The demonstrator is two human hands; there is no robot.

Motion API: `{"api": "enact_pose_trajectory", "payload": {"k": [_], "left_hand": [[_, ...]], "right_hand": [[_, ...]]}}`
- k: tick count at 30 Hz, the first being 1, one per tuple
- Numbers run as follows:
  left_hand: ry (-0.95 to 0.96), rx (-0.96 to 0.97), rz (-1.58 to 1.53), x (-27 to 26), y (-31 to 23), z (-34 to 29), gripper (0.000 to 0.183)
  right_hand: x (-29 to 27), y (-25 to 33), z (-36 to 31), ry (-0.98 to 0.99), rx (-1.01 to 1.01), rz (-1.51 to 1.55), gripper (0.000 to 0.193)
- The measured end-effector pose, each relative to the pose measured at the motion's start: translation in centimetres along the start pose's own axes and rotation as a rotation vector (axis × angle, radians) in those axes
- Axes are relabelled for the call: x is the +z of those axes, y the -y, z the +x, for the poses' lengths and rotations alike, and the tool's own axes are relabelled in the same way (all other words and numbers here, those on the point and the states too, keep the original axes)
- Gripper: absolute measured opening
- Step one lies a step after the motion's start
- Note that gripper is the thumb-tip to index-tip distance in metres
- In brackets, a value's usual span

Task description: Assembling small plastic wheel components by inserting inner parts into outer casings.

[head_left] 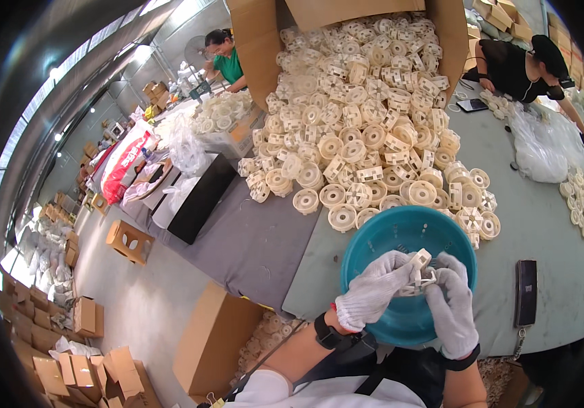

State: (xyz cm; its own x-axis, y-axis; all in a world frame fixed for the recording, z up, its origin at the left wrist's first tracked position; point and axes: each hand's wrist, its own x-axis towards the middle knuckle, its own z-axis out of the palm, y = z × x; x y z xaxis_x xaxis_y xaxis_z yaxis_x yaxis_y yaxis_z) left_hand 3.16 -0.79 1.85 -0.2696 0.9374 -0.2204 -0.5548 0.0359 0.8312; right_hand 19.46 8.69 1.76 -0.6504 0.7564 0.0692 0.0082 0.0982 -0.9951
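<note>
Over a teal plastic bowl (371,248) I hold a cream-coloured round plastic part (420,261) with slotted sides. My left hand (378,284), in a white knit glove, grips it from the left with fingers pressed together. From the right, my gloved right hand (453,306) pinches its other side. Gloved fingers cover much of the part. A few small pieces show inside the bowl, too small to name. Just beyond the bowl lies a big heap of similar cream plastic parts (353,136), spilling from a cardboard box (252,58) tipped on its side.
A dark rectangular case (526,292) with a chain lies right of the bowl. Beyond it are a clear plastic bag (543,151), cream rings (583,204) and a phone (472,105). Two people work farther off. A black tray (203,198) stands left; an open carton (210,340) sits below the table.
</note>
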Motion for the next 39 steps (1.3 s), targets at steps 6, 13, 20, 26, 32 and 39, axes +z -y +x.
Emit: {"api": "enact_pose_trajectory", "payload": {"k": [6, 13, 20, 26, 32, 39], "left_hand": [[-0.191, 0.285, 0.233, -1.3, -2.5, -0.7, 0.015], [-0.473, 0.363, 0.614, -10.4, -4.2, -13.9, 0.030], [-1.131, -0.095, 1.232, -12.3, -2.4, -17.8, 0.043], [-0.729, 0.491, 0.961, -7.9, -2.2, -4.9, 0.047], [-0.507, 0.391, 1.038, -5.2, -0.9, 0.3, 0.056], [-0.488, 0.240, 0.978, -4.6, -0.3, 0.2, 0.060]], "right_hand": [[-1.6, 3.7, 0.2, -0.127, 0.224, 0.188, 0.014], [-14.3, 2.0, -9.9, -0.068, 0.286, 0.230, 0.028], [-18.0, 4.7, -11.5, 0.115, 0.803, -0.642, 0.044], [-9.9, 3.9, 2.7, -0.013, 0.013, -0.578, 0.029], [-9.4, -1.4, 14.3, -0.168, -0.027, -0.996, 0.041], [-8.9, -1.5, 17.6, 0.072, 0.122, -1.067, 0.054]]}}
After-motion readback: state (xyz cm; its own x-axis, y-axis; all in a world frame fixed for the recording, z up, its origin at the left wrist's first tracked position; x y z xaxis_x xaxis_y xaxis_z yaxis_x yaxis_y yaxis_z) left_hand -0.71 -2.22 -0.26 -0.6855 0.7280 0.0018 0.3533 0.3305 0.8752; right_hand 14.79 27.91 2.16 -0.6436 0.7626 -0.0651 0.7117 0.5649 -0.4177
